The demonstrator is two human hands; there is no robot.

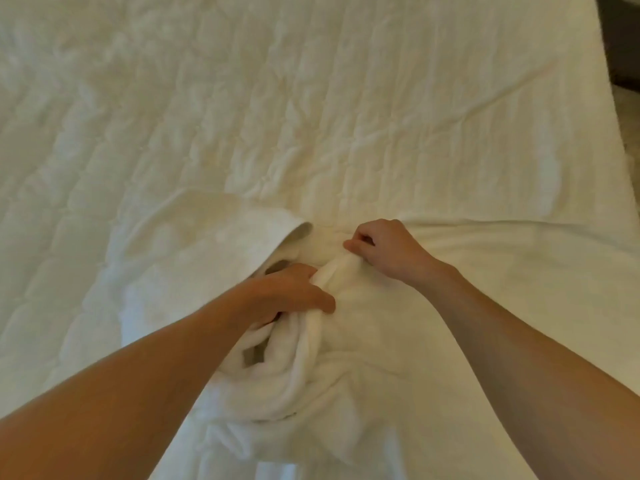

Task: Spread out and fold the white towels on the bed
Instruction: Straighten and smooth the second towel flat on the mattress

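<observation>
Still bunched, the towel (277, 368) lies on the bed (173, 98); left hand (291, 289) and right hand (384, 251) both grip its folds; spreading probably comes next, pulling apart.

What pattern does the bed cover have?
The bed cover is plain cream-white with quilted stitching; head view shows it best.

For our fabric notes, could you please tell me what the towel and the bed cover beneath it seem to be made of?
The towel looks like thick white terry, probably cotton. It is matte with a fuzzy pile and bunches into soft, rounded rolls. The bed cover looks like thin quilted woven cloth, perhaps cotton or a blend, with stitched lines, shallow padded puffs between them and fine creases.
</observation>
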